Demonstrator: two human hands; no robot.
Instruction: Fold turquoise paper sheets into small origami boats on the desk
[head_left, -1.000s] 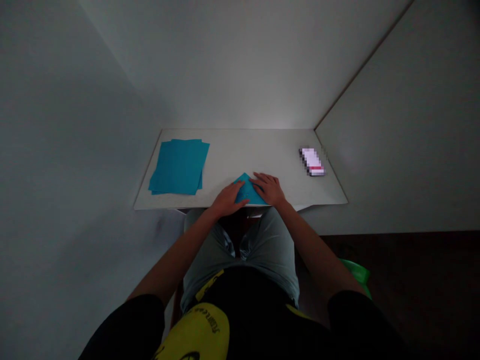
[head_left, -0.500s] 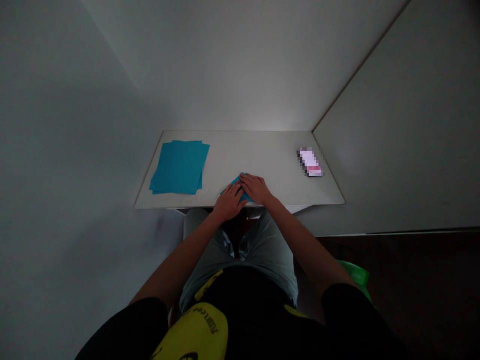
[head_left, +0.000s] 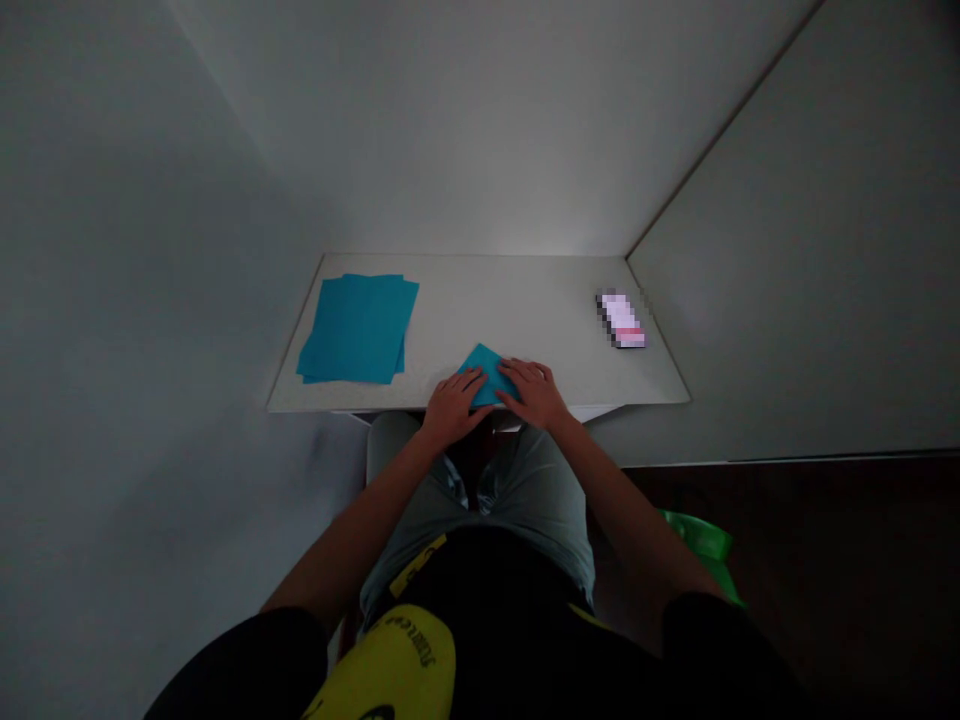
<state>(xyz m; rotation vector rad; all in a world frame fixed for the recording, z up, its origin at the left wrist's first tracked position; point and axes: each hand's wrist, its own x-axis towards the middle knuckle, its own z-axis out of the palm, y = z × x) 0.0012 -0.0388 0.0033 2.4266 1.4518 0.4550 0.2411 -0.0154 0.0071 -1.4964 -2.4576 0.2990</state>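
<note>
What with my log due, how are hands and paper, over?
Left hand, right hand on blue paper. Paper at table edge. Stacked sheets left, phone right, neither in the way.

left hand [head_left: 453, 408]: fingers on left side of folded blue paper [head_left: 486, 372] | right hand [head_left: 537, 393]: fingers on its right side | blue paper sheets [head_left: 358, 328]: overlapping, left on white table [head_left: 517, 300] | pixelated smartphone [head_left: 621, 320]: table's right | green plastic object [head_left: 701, 540]: lower right, partly hidden
</note>
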